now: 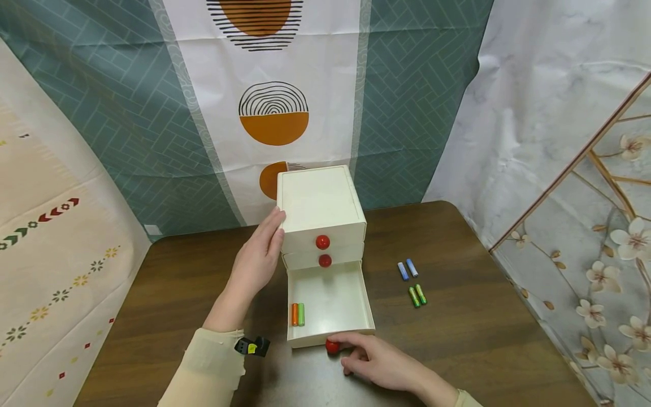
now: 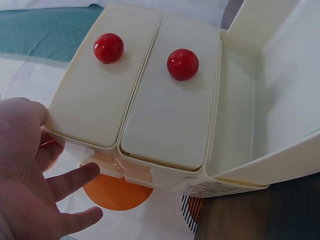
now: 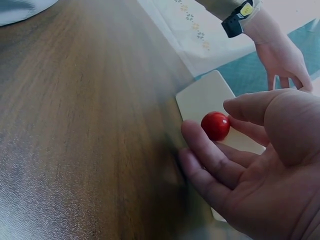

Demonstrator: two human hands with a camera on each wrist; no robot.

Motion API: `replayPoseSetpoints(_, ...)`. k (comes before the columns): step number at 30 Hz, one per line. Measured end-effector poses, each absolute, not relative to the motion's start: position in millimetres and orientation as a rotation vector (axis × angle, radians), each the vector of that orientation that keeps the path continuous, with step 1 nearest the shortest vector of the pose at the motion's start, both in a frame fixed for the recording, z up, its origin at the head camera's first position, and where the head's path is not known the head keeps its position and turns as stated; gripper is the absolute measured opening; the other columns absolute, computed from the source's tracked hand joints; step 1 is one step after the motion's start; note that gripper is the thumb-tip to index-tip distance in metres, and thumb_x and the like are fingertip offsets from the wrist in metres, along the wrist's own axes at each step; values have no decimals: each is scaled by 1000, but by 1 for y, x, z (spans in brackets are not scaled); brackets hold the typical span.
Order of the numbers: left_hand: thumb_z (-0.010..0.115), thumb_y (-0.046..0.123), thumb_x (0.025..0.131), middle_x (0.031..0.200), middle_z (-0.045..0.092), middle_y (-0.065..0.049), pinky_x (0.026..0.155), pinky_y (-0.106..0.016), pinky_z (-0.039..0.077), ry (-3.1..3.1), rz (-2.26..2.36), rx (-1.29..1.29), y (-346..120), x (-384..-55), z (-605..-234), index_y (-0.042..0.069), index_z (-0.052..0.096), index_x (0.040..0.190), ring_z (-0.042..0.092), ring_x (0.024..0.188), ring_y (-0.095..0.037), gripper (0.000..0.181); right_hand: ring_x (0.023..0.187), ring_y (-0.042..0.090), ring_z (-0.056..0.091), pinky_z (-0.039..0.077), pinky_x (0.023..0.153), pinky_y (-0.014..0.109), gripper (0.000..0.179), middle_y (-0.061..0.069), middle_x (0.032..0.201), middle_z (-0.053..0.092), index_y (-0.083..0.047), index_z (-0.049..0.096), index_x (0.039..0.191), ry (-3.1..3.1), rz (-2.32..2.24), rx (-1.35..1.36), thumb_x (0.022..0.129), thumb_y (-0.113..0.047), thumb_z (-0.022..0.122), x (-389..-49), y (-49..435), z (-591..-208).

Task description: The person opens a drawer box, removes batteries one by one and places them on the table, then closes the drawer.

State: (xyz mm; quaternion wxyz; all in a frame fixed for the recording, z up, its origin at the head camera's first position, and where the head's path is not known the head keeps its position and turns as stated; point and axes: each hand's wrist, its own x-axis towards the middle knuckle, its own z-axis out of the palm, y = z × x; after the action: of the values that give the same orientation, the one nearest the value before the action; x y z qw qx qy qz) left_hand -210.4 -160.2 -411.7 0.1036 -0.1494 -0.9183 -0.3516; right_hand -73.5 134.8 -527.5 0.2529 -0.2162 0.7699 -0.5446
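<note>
A small white chest of drawers (image 1: 320,198) stands on the table with its bottom drawer (image 1: 335,294) pulled out. My left hand (image 1: 256,251) steadies the chest at its left side, fingers extended along the wall and top edge. At the drawer's front, my right hand (image 1: 376,359) has its index finger hooked at the red knob (image 3: 216,126), other fingers bent beside it. Inside the drawer's left front corner lie an orange battery (image 1: 295,315) and a light green battery (image 1: 302,314), side by side. The upper two drawers, with red knobs (image 2: 108,48), are closed or nearly so.
On the brown table (image 1: 458,339), right of the chest, lie two blue-and-white batteries (image 1: 403,271) and, nearer, two green-and-yellow batteries (image 1: 414,297). A patterned cloth (image 1: 407,113) hangs close behind the chest. Draped cloths border the table left and right.
</note>
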Motion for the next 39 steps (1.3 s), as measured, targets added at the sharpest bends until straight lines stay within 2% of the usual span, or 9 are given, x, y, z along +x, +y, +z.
replayPoseSetpoints(5,51,30,120,180,32,3,128,-59,34,-2708,-1037,-440,-160,-211,-412,16,46,170,36,163,-28,53,87,13,73,52,80,25,45,0,140,71,-27,64,155,2092,-1477,-599,111,-19,69,-74,135,-526)
replayPoseSetpoints(16,51,31,120,180,32,4,128,-59,34,-2702,-1045,-441,-160,-210,-412,17,46,170,37,163,-27,52,90,15,74,52,82,26,43,-1,136,72,-28,66,153,2107,-1471,-575,111,-18,69,-75,136,-527)
replayPoseSetpoints(26,50,31,120,180,32,4,128,-60,34,-2703,-1049,-440,-160,-210,-412,17,46,170,37,162,-28,53,91,14,74,53,83,26,44,-1,140,71,-26,65,153,2101,-1471,-608,111,-18,69,-75,139,-528)
replayPoseSetpoints(34,51,31,120,180,32,4,128,-59,35,-2709,-1035,-436,-160,-210,-412,17,46,170,37,163,-28,53,94,7,69,53,81,26,42,-5,139,71,-28,66,151,2145,-1376,-642,110,-26,71,-75,144,-516)
replayPoseSetpoints(39,51,31,120,180,32,4,128,-59,34,-2707,-1030,-437,-159,-209,-412,17,46,170,37,163,-28,53,99,5,69,55,84,25,44,-8,142,70,-28,65,154,2183,-1306,-679,111,-32,71,-75,148,-508)
